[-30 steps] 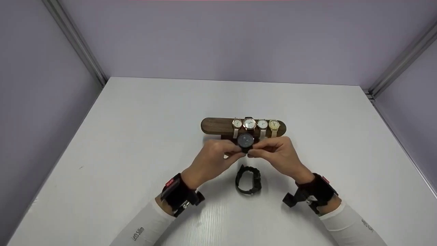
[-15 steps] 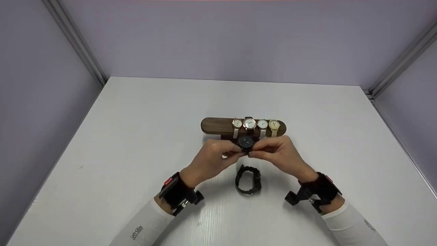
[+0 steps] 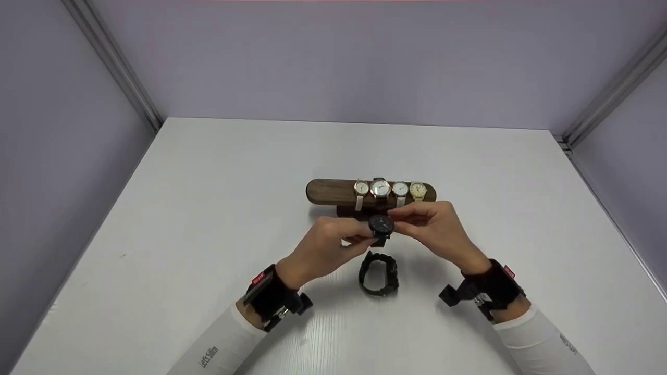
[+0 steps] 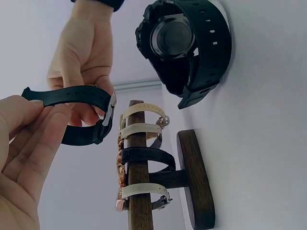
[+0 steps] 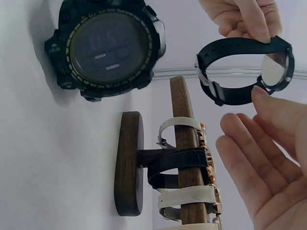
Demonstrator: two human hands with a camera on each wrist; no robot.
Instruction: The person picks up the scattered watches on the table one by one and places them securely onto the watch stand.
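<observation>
Left hand [image 3: 325,245] pinches a black watch [image 3: 381,225], right hand [image 3: 435,226] seemingly loose-fingered beside it; four watches already hang on the stand [image 3: 333,191] beyond, another lies below.

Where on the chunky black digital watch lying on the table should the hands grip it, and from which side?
Probably by the strap loop, from above. The digital watch lies on its side on the table, its buckled band forming an open ring, so fingers can likely pinch the band across its width. The bulky case looks harder to pinch.

White table [image 3: 208,208], faint woodgrain. Lilac walls [image 3: 333,62] on three sides, aluminium corner posts [image 3: 112,65]. Even, diffuse light.
</observation>
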